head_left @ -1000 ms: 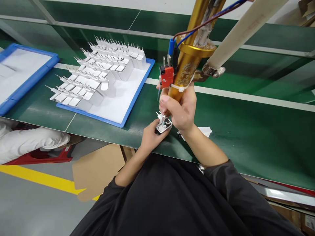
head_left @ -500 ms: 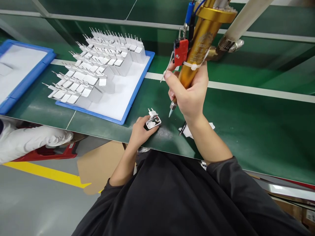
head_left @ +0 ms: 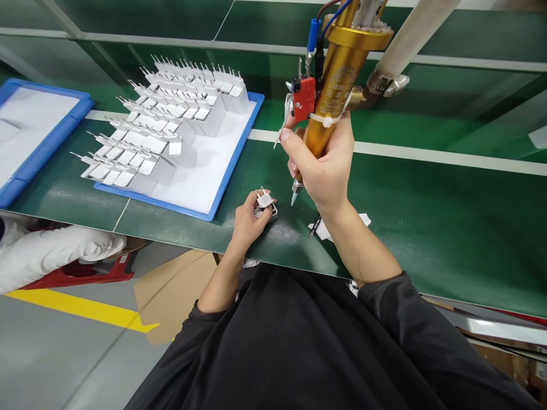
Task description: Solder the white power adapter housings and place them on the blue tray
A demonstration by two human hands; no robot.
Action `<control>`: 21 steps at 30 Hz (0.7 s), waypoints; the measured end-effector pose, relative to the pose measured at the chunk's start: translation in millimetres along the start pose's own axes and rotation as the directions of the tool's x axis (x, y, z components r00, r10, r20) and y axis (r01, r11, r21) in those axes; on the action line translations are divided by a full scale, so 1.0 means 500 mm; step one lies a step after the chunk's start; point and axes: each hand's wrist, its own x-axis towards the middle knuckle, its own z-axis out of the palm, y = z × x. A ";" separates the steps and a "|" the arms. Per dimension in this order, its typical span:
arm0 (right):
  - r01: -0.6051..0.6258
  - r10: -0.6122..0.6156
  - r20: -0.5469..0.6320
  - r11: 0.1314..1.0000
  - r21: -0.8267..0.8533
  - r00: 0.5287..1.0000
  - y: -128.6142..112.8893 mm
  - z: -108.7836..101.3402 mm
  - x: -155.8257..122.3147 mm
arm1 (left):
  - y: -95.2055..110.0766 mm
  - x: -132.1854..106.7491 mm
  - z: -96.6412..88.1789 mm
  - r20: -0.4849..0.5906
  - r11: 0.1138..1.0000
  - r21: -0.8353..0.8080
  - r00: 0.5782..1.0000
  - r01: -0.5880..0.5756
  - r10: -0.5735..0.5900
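Note:
My left hand [head_left: 249, 220] is closed around a small white charger [head_left: 265, 199] just over the green bench. Its two-pin plug face tilts up at the open end of the white housing, and my fingers cover part of it. In my right hand [head_left: 327, 168] is a gold glue dispensing gun [head_left: 331, 102], gripped like a thick pen. A red switch [head_left: 304, 98] with a metal lever is strapped to the gun, and my thumb lies near that lever. The pale nozzle tip [head_left: 294, 199] points down, to the right of the charger and apart from it.
A blue-rimmed tray [head_left: 233, 176] at left holds many white chargers [head_left: 162, 131] standing in rows, pins up. Another blue-rimmed tray [head_left: 47, 154] lies farther left. A black marker [head_left: 315, 225] rests on white paper [head_left: 327, 230] by my right forearm. A person's white sleeve [head_left: 64, 247] shows at lower left.
My left thumb and fingers have moved over the charger, and its plug face now lies lower over the opening, covering the inside. The gun remains in my right hand, its nozzle still beside the charger.

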 end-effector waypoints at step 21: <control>0.003 -0.003 -0.017 0.999 0.035 1.000 0.004 0.002 0.004 | 0.001 -0.041 -0.017 0.008 0.941 0.303 0.987 -0.153 0.158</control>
